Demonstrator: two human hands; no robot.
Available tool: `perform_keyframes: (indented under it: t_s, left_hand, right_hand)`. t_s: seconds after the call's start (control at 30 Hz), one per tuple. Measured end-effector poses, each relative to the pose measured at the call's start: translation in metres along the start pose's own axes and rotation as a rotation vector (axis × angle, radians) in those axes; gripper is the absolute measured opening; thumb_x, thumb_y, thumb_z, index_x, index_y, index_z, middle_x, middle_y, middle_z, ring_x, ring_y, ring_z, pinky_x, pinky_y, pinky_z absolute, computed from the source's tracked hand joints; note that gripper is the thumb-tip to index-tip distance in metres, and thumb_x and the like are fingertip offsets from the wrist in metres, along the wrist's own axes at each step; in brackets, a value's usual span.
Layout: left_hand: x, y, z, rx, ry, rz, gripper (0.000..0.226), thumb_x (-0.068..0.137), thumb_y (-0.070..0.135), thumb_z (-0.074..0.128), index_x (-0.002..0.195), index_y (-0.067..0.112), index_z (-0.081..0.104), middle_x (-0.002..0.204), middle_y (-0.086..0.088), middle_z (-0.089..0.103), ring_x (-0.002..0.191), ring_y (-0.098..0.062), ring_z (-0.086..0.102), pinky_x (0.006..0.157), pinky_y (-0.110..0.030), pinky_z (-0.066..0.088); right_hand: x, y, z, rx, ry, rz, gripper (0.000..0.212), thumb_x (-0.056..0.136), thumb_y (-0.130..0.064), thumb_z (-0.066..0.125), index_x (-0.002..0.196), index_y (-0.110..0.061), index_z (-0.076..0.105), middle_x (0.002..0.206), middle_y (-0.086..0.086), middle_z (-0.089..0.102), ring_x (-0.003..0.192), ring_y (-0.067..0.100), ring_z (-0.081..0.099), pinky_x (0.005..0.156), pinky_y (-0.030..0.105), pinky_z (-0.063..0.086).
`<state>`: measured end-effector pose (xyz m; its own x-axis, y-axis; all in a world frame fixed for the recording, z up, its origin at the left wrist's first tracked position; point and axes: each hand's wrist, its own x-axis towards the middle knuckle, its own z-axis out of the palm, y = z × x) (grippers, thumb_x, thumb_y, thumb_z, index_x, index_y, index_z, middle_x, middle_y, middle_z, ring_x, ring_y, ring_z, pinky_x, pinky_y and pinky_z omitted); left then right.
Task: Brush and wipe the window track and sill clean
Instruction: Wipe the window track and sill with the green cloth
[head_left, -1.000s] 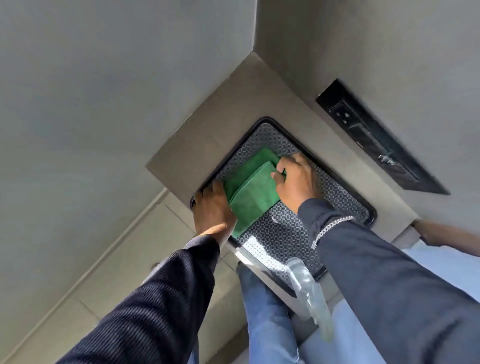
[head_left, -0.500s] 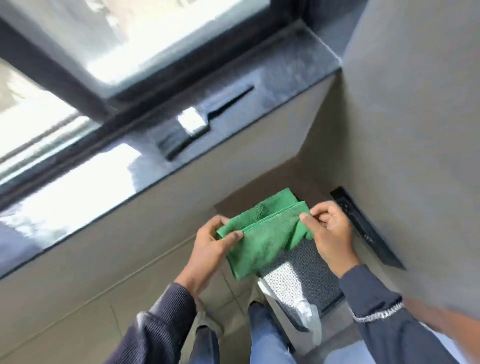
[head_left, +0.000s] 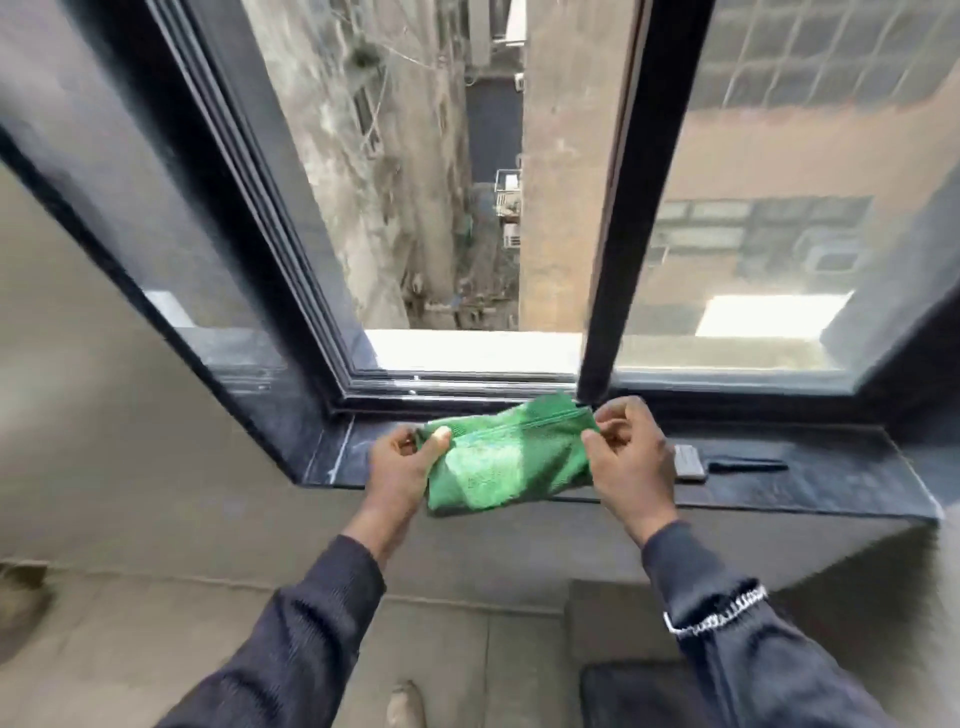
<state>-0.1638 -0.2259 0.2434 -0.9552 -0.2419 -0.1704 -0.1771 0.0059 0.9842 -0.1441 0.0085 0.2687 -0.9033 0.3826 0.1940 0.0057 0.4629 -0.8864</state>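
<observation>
A folded green cloth (head_left: 506, 460) hangs stretched between both hands just above the dark window sill (head_left: 810, 486). My left hand (head_left: 402, 465) pinches its left corner and my right hand (head_left: 631, 457) pinches its right corner. Behind the cloth runs the black window track (head_left: 467, 389), at the foot of an open sliding window. A brush (head_left: 727, 463) with a black handle and pale metal band lies flat on the sill, just right of my right hand.
The black sash edge (head_left: 618, 234) stands upright above my right hand, with closed glass to its right and open air to its left. A dark mat (head_left: 634, 696) lies on the tiled floor at the lower right. A shoe tip (head_left: 405, 704) shows below.
Both hands lifted the green cloth off the patterned mat low down and raised it to sill height. The view swung up from the floor to the open window.
</observation>
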Motion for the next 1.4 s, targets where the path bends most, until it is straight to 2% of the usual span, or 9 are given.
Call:
perform_keyframes:
  t_s: [0.17, 0.3, 0.37, 0.57, 0.73, 0.83, 0.93, 1.17, 1.4]
  left_hand:
    - [0.081, 0.043, -0.03, 0.261, 0.144, 0.075, 0.027, 0.078, 0.024, 0.081, 0.078, 0.0, 0.069, 0.077, -0.014, 0.072, 0.069, -0.024, 0.064, 0.07, -0.044, 0.058]
    - [0.129, 0.062, -0.037, 0.278, 0.033, 0.031, 0.022, 0.073, 0.014, 0.084, 0.069, 0.011, 0.063, 0.073, -0.005, 0.065, 0.074, -0.024, 0.064, 0.061, -0.026, 0.058]
    - [0.146, 0.06, -0.04, 0.358, 0.0, 0.031, 0.024, 0.07, 0.007, 0.084, 0.082, 0.012, 0.064, 0.088, -0.01, 0.067, 0.084, -0.026, 0.065, 0.075, -0.031, 0.059]
    - [0.143, 0.022, -0.042, 0.662, 0.003, 0.245, 0.021, 0.079, 0.002, 0.067, 0.097, 0.009, 0.058, 0.084, -0.02, 0.066, 0.078, -0.032, 0.06, 0.068, -0.037, 0.053]
    - [0.134, 0.003, -0.056, 0.581, 0.121, 0.425, 0.016, 0.076, -0.011, 0.063, 0.089, -0.003, 0.059, 0.081, -0.023, 0.062, 0.075, -0.037, 0.06, 0.065, -0.04, 0.05]
    - [0.119, -0.026, -0.076, 0.707, 0.154, 0.519, 0.009, 0.076, -0.004, 0.06, 0.084, 0.0, 0.06, 0.083, -0.019, 0.062, 0.077, -0.038, 0.06, 0.068, -0.044, 0.053]
    - [0.104, -0.057, -0.095, 0.941, 0.127, 0.493, 0.016, 0.082, 0.014, 0.052, 0.094, 0.006, 0.06, 0.095, -0.012, 0.061, 0.091, -0.033, 0.058, 0.08, -0.043, 0.049]
    - [0.094, -0.072, -0.097, 1.147, 0.12, 0.415, 0.048, 0.086, 0.032, 0.047, 0.122, 0.002, 0.058, 0.131, -0.018, 0.06, 0.124, -0.033, 0.056, 0.103, -0.04, 0.049]
    - [0.092, -0.07, -0.093, 1.19, 0.069, 0.377, 0.056, 0.088, 0.037, 0.044, 0.128, 0.001, 0.058, 0.134, -0.019, 0.06, 0.128, -0.034, 0.054, 0.107, -0.045, 0.046]
  right_hand:
    - [0.045, -0.043, 0.068, -0.186, -0.133, -0.061, 0.023, 0.085, -0.001, 0.053, 0.094, -0.023, 0.053, 0.078, 0.003, 0.064, 0.066, 0.018, 0.059, 0.056, 0.024, 0.044]
    - [0.066, -0.048, 0.107, -0.292, -0.109, -0.064, 0.027, 0.083, 0.006, 0.054, 0.095, -0.018, 0.053, 0.081, 0.009, 0.067, 0.069, 0.025, 0.063, 0.059, 0.03, 0.049]
    - [0.074, -0.044, 0.123, -0.339, -0.106, -0.034, 0.026, 0.082, 0.006, 0.058, 0.095, -0.015, 0.054, 0.084, 0.011, 0.068, 0.072, 0.029, 0.065, 0.061, 0.036, 0.054]
    - [0.073, -0.015, 0.142, -0.442, -0.035, 0.184, 0.012, 0.082, -0.009, 0.068, 0.078, -0.014, 0.058, 0.078, 0.01, 0.067, 0.074, 0.032, 0.066, 0.066, 0.041, 0.058]
    - [0.082, -0.013, 0.158, -0.793, -0.108, -0.294, 0.003, 0.084, -0.019, 0.068, 0.084, -0.019, 0.065, 0.084, 0.001, 0.064, 0.081, 0.022, 0.058, 0.065, 0.029, 0.043]
    - [0.086, -0.018, 0.188, -0.755, -0.309, -0.679, 0.017, 0.083, -0.035, 0.072, 0.091, -0.02, 0.074, 0.101, 0.005, 0.073, 0.096, 0.029, 0.067, 0.083, 0.039, 0.054]
    - [0.08, -0.022, 0.222, -0.792, -0.577, -0.966, 0.041, 0.09, -0.05, 0.052, 0.115, -0.023, 0.071, 0.121, 0.008, 0.071, 0.112, 0.03, 0.067, 0.09, 0.043, 0.054]
    - [0.097, -0.013, 0.227, -0.896, -0.805, -0.968, 0.056, 0.097, -0.054, 0.031, 0.149, -0.035, 0.035, 0.156, -0.002, 0.041, 0.141, 0.023, 0.042, 0.103, 0.044, 0.045]
    - [0.12, 0.03, 0.166, -0.942, -0.803, -0.931, 0.065, 0.097, -0.062, 0.02, 0.15, -0.027, 0.036, 0.155, 0.001, 0.041, 0.134, 0.027, 0.05, 0.099, 0.045, 0.044]
